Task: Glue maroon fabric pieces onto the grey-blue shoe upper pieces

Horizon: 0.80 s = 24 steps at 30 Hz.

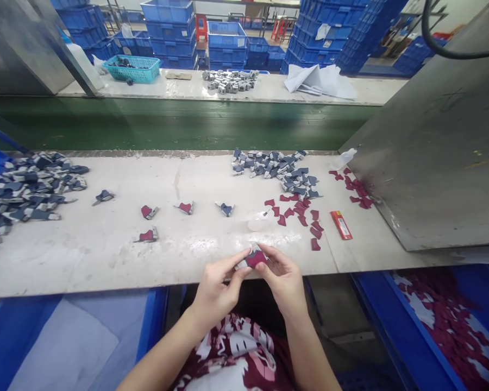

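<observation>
The maroon-and-gray part [255, 260] sits between your two hands, close in front of you near the front edge of the table [106, 266]. Well off to its left, between nine and ten o'clock, lies the large heap of gray-and-white parts [32, 184]; leave that side undisturbed and work here at the edge. At about ten o'clock, the maroon-faced parts [185, 207] lie apart from one another, and they would make a handy check on how your own piece should look. Your left hand [219, 281] has thumb and fingers clamped on the left end; let it be the steady one. At eleven o'clock is a lone gray part [226, 209], and at twelve a small clear bottle [256, 221], so mind your knuckles there. The gray pile [275, 168] stands beyond, just past twelve. Your right hand [286, 279] pinches the right end, its thumb by the maroon face; press evenly with it, and line up the edges before bearing down. Loose maroon pieces [299, 208] lie toward half past one, and a red box [341, 225] just past two.
</observation>
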Tool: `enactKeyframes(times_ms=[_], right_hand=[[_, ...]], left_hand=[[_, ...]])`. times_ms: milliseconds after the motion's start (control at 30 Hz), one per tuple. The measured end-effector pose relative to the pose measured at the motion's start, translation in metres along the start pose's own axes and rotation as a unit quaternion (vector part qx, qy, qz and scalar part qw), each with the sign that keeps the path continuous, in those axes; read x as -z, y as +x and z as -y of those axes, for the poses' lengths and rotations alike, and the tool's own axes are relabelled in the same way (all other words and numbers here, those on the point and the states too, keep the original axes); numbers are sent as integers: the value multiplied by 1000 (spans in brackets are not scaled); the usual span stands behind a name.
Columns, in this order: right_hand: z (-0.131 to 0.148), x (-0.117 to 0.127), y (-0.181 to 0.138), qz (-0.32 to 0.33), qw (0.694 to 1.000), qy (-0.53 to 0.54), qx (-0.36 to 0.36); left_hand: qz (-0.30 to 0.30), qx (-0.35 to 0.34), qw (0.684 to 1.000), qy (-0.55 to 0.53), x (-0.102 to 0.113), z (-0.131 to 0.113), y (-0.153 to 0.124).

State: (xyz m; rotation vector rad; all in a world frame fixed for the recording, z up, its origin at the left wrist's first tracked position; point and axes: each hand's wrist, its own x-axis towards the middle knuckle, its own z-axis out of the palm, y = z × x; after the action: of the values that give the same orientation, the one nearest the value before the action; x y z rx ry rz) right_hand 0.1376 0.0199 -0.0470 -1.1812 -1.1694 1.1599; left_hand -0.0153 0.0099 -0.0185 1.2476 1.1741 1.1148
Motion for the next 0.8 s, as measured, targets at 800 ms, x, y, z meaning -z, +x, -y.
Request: enactKeyframes(times_ms=[800], right_hand=[[-12, 2, 6, -70, 891, -238, 381]], left_hand=[[45, 136, 976, -162, 8, -8, 6]])
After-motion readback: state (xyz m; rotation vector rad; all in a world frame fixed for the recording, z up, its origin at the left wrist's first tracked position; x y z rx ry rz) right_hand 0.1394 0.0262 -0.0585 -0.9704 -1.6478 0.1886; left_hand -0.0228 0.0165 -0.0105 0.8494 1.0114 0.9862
